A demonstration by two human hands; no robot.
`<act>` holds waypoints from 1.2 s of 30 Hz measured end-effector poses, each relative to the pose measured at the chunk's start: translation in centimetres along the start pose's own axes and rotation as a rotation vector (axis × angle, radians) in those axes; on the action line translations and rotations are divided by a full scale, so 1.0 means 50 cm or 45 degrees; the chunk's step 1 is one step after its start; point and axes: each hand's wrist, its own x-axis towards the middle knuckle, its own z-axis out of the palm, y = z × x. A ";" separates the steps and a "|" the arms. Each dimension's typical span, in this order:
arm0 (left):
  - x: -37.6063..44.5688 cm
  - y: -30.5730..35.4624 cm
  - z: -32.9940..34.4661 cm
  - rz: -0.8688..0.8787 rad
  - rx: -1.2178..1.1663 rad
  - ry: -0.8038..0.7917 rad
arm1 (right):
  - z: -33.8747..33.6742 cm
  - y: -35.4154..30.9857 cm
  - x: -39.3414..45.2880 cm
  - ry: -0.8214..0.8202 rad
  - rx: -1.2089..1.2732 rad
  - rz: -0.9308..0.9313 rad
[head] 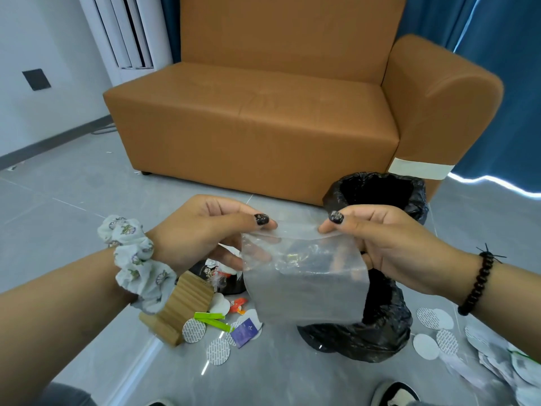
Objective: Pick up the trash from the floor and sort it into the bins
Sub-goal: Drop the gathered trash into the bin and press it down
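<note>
**Operator:** Plastic bag [304,276], clear and empty-looking, is up off the floor; I have it held in the air between both hands, in front of the tall black-lined bin [377,197]. Left hand [205,230] pinches the top left corner between thumb and fingers; right hand [389,241] pinches the top right corner the same way, fingers curled behind the film.

**Observer:** Which step are you on?

**Operator:** Picking is done for this piece, I judge; sorting it is in hand. Next I need to choose between this bin and the second black-lined bin [216,273] low behind my left hand, already holding scraps; then carry the bag over an opening and let both pinches go.

**Observer:** How does it hang?

**Operator:** Top edge stretched roughly level between my hands; the sheet drops from there, its bottom tilted slightly toward me. It looks near square, so I cannot name a clear long axis. Corrugated cardboard [181,306] and round foil-patterned seals [218,351] lie on the floor [73,206] below.
</note>
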 end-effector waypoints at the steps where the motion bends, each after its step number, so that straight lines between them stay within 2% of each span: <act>1: 0.001 -0.001 0.003 0.013 0.025 0.029 | 0.002 0.001 0.001 0.030 -0.039 -0.018; 4: 0.000 -0.002 0.010 0.027 0.053 0.082 | 0.006 0.005 0.004 0.093 -0.108 -0.067; 14: 0.005 -0.004 0.011 0.000 0.033 0.119 | 0.015 0.005 0.004 0.097 -0.129 -0.065; 23: 0.003 0.003 0.006 -0.001 -0.116 0.150 | 0.012 0.001 0.002 0.088 0.048 -0.069; 29: 0.003 -0.001 0.003 0.018 -0.188 0.162 | -0.001 -0.004 -0.001 -0.030 0.204 -0.019; 36: 0.007 -0.002 0.003 -0.011 -0.179 0.195 | 0.001 -0.002 0.001 -0.029 0.140 0.020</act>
